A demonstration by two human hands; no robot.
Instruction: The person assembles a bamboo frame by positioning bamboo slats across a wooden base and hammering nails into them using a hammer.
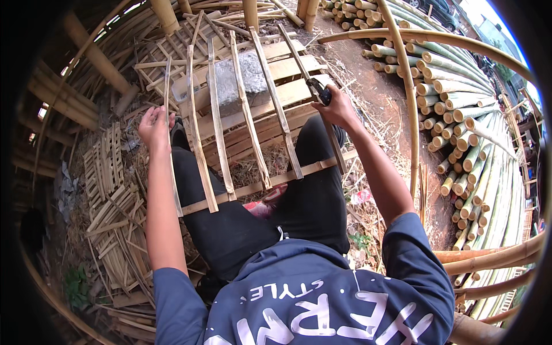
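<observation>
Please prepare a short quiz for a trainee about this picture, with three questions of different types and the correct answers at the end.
1. Multiple choice: which hand holds the dark tool?
A) left
B) right
C) both
D) neither

2. True or false: the grey block lies on the person's lap.

3. Count: how many long slats does the slatted frame in front of the person have?

Key
1. B: the right hand holds it.
2. False: it rests on the wooden boards, beyond the knees.
3. Six.
</observation>
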